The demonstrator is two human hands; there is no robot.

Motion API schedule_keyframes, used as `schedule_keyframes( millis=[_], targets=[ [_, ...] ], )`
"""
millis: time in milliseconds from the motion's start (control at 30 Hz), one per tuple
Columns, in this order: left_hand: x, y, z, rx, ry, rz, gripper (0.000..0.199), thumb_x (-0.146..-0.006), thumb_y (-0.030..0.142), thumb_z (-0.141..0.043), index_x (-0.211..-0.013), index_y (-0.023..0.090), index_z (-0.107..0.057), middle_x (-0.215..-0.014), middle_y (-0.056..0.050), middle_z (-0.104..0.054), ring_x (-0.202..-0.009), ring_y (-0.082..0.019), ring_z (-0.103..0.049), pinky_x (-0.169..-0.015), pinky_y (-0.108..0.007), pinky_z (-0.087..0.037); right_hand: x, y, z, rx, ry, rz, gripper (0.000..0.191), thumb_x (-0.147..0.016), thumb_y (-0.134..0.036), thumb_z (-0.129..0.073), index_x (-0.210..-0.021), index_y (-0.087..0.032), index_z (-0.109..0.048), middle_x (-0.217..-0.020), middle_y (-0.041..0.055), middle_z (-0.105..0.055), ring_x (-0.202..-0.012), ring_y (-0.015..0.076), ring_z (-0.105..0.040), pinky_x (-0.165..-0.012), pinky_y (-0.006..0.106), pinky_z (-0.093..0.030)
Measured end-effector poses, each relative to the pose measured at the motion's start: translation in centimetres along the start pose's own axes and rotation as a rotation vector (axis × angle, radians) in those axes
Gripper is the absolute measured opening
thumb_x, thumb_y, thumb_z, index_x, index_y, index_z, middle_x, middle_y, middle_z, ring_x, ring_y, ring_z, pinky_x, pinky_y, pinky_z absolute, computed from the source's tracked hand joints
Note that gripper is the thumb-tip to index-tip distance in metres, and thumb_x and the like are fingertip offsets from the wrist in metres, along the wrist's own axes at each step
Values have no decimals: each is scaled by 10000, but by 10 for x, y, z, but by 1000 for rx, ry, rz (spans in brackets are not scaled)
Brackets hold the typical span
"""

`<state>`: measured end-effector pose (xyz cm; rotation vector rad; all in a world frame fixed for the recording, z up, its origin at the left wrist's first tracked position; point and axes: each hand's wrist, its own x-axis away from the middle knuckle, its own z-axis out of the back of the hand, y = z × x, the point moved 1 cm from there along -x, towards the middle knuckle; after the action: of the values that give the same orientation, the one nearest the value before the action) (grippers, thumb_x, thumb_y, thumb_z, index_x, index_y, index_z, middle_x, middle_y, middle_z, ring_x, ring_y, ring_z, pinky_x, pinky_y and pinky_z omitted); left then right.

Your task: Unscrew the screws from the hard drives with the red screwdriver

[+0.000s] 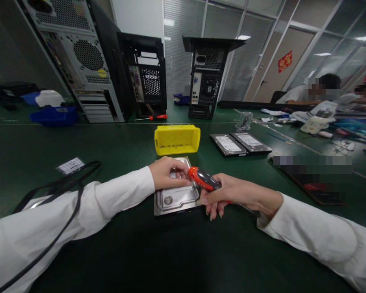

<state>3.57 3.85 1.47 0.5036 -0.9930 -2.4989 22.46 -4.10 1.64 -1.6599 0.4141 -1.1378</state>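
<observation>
A silver hard drive [178, 197] lies flat on the green table in front of me. My left hand [169, 173] is over its far part, fingers curled in towards the thumb; whatever may be between them is too small or hidden to make out. My right hand [221, 191] grips a red and black screwdriver [205, 179] at the drive's right edge. The screwdriver's handle end points towards my left hand, and its shaft runs back beneath my right wrist. My right thumb tip is at the drive's edge.
Just beyond the drive stands a yellow bin [177, 140] with small bits inside. Two more hard drives [240, 143] lie to the right. Computer cases [204, 77] line the back, near a red-handled screwdriver [157, 117]. A black cable [79, 183] crosses my left sleeve. People sit at far right.
</observation>
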Motion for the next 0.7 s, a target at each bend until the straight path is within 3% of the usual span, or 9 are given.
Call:
schedule_keyframes(
  millis=[700],
  targets=[
    [0,0,-1,-18,-5,-34,178,-768,284,-626,-797,115,-673,-711,-17,-628,-640,-118,-545,-600,-202,-423,-1,1,1,-14,5,-22,322,-676,-308,-729,-804,-90,-530,-636,30,-645,-528,88,-639,-470,126,-490]
  ],
)
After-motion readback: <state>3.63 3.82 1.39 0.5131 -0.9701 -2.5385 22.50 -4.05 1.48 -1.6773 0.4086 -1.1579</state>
